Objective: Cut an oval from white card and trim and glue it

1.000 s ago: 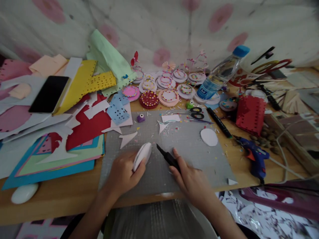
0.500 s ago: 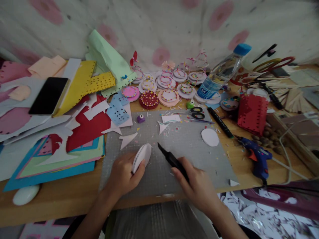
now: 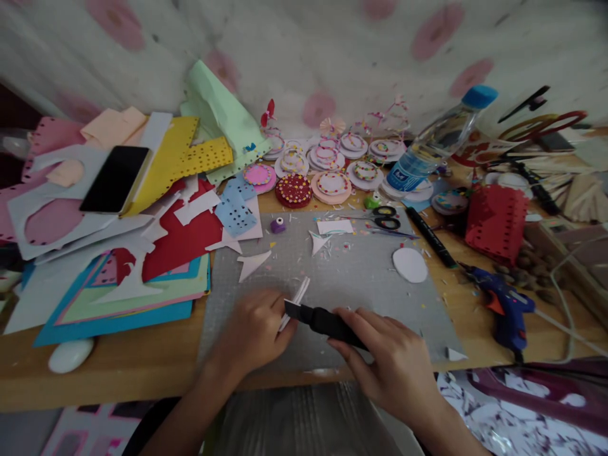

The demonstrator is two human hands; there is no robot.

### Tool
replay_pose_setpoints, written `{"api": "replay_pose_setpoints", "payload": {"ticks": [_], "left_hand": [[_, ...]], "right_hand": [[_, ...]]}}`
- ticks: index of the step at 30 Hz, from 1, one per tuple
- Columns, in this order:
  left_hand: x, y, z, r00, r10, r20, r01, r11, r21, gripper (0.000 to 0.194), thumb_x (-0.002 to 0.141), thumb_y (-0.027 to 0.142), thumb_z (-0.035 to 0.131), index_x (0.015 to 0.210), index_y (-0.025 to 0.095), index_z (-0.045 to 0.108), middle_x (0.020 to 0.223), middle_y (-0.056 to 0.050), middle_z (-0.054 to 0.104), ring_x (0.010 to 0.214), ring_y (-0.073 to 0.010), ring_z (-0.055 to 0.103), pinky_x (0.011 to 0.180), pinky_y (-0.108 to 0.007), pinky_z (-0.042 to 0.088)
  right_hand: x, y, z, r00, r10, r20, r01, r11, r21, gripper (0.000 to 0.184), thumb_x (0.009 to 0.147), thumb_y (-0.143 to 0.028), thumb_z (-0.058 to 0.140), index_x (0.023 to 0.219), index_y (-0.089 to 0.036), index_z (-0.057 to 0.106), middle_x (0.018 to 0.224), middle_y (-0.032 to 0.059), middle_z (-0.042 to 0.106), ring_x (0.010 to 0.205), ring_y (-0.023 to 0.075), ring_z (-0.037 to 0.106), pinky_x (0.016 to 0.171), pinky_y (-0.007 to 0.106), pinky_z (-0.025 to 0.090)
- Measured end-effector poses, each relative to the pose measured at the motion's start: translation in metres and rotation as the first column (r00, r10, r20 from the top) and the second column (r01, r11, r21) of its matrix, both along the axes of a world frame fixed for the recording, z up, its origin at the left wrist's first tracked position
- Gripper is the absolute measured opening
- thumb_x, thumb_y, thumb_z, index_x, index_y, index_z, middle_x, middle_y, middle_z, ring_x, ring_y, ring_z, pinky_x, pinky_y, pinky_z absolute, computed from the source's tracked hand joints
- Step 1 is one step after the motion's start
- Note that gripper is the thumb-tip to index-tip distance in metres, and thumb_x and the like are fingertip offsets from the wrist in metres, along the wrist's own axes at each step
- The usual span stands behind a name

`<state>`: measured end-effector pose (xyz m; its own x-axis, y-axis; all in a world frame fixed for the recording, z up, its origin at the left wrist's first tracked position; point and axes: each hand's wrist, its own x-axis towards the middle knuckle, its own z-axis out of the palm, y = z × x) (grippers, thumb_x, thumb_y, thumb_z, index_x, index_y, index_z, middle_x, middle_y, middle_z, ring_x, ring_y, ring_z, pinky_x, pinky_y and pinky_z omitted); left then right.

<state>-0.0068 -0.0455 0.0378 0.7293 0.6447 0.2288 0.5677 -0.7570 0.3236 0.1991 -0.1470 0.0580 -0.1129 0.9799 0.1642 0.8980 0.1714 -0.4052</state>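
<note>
My left hand is closed on a white layered disc, tipped up so that mostly its thin edge faces me. In my right hand is a black craft knife, its blade pointing left. The blade overlaps the disc's edge in my view; whether it touches I cannot tell. Both hands are above the grey cutting mat. On the mat lie a white paper oval, scissors, a purple paper punch and white paper scraps.
Coloured paper sheets and a phone lie left. Decorated discs and a water bottle stand along the back. To the right are a black marker, a blue glue gun and a red perforated paper piece.
My right hand has brought the knife left to the disc. My left hand has turned the disc more edge-on. The whole view has shifted slightly, with things appearing farther right.
</note>
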Motion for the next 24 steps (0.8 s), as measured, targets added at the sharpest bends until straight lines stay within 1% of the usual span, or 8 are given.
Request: {"api": "replay_pose_setpoints", "payload": {"ticks": [2,5,6,8,10,13,22,24], "left_hand": [[0.000,-0.001,0.000,1.000,-0.013,-0.005,0.013,1.000,0.005,0.017,0.085,0.017,0.048,0.073,0.017,0.059,0.067,-0.005,0.060,0.064,-0.0223,0.060,0.058,-0.034,0.043],[-0.003,-0.003,-0.002,1.000,-0.014,0.017,0.014,1.000,0.007,0.020,0.089,0.018,0.045,0.074,0.017,0.059,0.066,-0.003,0.059,0.063,-0.0203,0.059,0.058,-0.033,0.043],[-0.003,-0.003,-0.003,1.000,-0.010,0.029,0.010,1.000,0.009,0.021,0.090,0.018,0.045,0.074,0.017,0.058,0.066,-0.003,0.059,0.062,-0.0197,0.058,0.057,-0.032,0.042],[-0.004,-0.004,-0.003,0.999,-0.009,0.038,0.008,1.000,0.021,0.021,0.089,0.018,0.045,0.073,0.017,0.058,0.066,-0.003,0.058,0.062,-0.0195,0.058,0.056,-0.032,0.042],[-0.003,-0.003,-0.003,1.000,-0.014,0.021,0.013,0.999,0.038,0.019,0.087,0.017,0.046,0.073,0.017,0.058,0.066,-0.004,0.059,0.062,-0.0206,0.059,0.056,-0.033,0.043],[-0.002,-0.002,-0.002,1.000,-0.014,-0.002,0.014,0.999,0.049,0.013,0.082,0.016,0.050,0.071,0.018,0.057,0.068,-0.006,0.061,0.065,-0.0228,0.061,0.057,-0.034,0.044],[0.003,0.000,-0.001,0.999,-0.018,0.028,0.015,0.996,0.088,0.019,0.085,0.014,0.044,0.069,0.018,0.054,0.062,-0.004,0.057,0.058,-0.0203,0.058,0.052,-0.032,0.041],[0.003,-0.001,-0.001,0.999,-0.024,0.030,0.022,0.996,0.084,0.020,0.086,0.015,0.044,0.071,0.018,0.056,0.064,-0.004,0.058,0.059,-0.0201,0.059,0.053,-0.032,0.041]], "right_hand": [[0.010,0.002,-0.007,0.995,-0.086,0.052,0.084,0.996,0.038,0.029,0.096,-0.040,0.048,0.111,-0.019,0.060,0.085,0.0042,0.073,0.066,0.0193,0.069,0.056,0.028,0.046],[0.027,0.005,-0.016,0.936,-0.311,0.165,0.295,0.949,0.115,0.031,0.095,-0.042,0.048,0.105,-0.018,0.065,0.081,0.0045,0.075,0.056,0.0200,0.069,0.045,0.028,0.041],[0.030,0.005,-0.016,0.929,-0.332,0.162,0.315,0.942,0.119,0.031,0.095,-0.042,0.048,0.103,-0.018,0.065,0.081,0.0044,0.076,0.054,0.0198,0.068,0.044,0.028,0.041],[0.030,0.004,-0.013,0.966,-0.249,0.069,0.243,0.967,0.076,0.029,0.096,-0.039,0.048,0.107,-0.018,0.064,0.085,0.0047,0.076,0.061,0.0187,0.071,0.050,0.026,0.046],[0.022,0.002,-0.006,0.995,-0.090,-0.050,0.092,0.995,0.034,0.028,0.095,-0.036,0.049,0.113,-0.018,0.061,0.090,0.0054,0.075,0.072,0.0179,0.071,0.060,0.025,0.050],[0.008,0.000,0.002,0.995,0.039,-0.088,-0.038,0.999,0.013,0.029,0.095,-0.036,0.049,0.115,-0.017,0.060,0.091,0.0064,0.074,0.072,0.0188,0.070,0.061,0.027,0.050],[0.004,0.002,-0.004,0.996,-0.040,-0.079,0.041,0.999,0.019,0.030,0.093,-0.038,0.051,0.113,-0.019,0.064,0.086,0.0055,0.074,0.071,0.0173,0.069,0.061,0.025,0.048],[0.011,0.004,-0.011,0.992,-0.121,-0.032,0.122,0.992,0.018,0.033,0.094,-0.040,0.050,0.113,-0.019,0.066,0.089,0.0064,0.076,0.072,0.0177,0.071,0.061,0.024,0.049]]}}
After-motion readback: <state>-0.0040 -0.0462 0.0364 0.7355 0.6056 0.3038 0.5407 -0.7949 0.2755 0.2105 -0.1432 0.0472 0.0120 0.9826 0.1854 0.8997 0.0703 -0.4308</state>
